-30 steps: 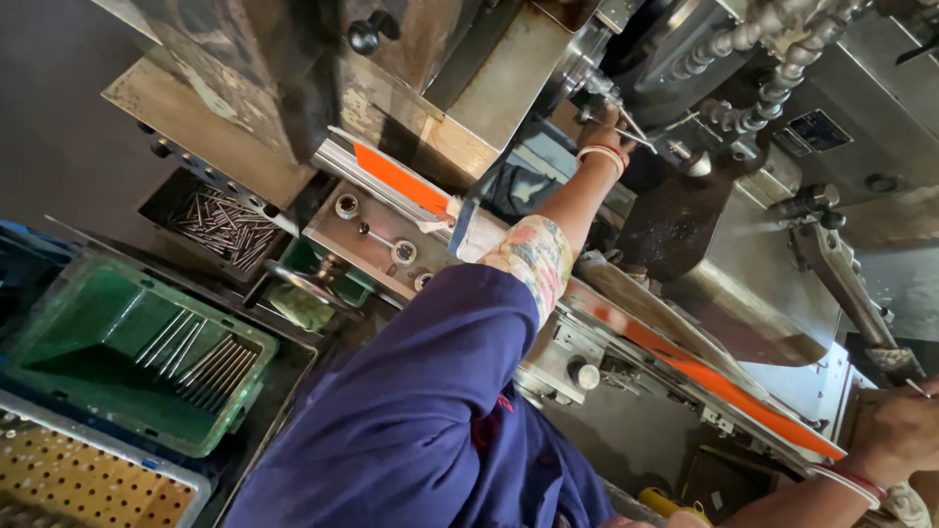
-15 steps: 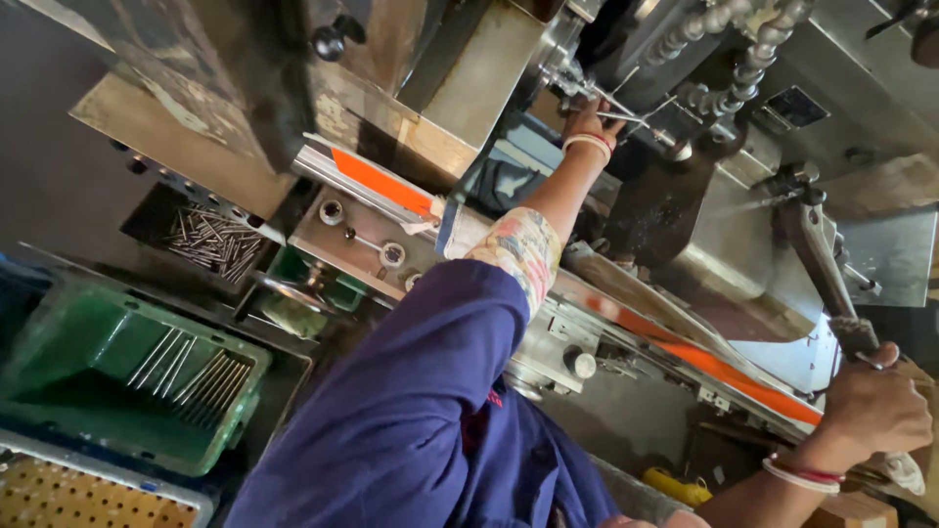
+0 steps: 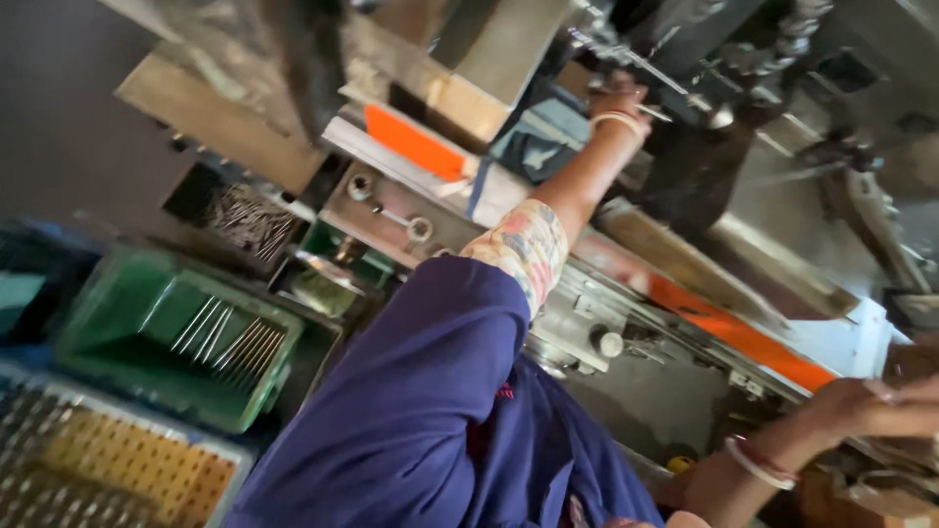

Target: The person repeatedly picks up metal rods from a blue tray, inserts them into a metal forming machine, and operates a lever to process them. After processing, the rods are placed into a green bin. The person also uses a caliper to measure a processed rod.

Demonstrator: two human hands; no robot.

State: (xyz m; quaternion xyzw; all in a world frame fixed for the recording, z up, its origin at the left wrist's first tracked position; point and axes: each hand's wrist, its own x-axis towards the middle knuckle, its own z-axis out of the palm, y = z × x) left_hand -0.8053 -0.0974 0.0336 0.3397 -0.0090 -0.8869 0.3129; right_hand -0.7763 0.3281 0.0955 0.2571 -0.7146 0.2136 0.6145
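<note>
At the top centre of the frame, the left hand [image 3: 616, 98] reaches into the dark machine [image 3: 743, 117], its fingers closed around a thin metal rod [image 3: 653, 113] beside the tooling. At the right edge, the right hand [image 3: 875, 406] is clenched around a blurred lever handle [image 3: 915, 362]. At lower left, a green bin [image 3: 147, 342] holds more metal rods [image 3: 230, 337], below the orange guard strip [image 3: 416, 145].

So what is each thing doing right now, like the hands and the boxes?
Left hand: reaching up into the grey metal machine, fingers on a thin metal rod.
Right hand: stretched towards the machine's lower edge; its grip is blurred.
Green plastic bin: open, a few thin metal rods inside.
Dark metal tray: open, heaped with small metal pins.
</note>
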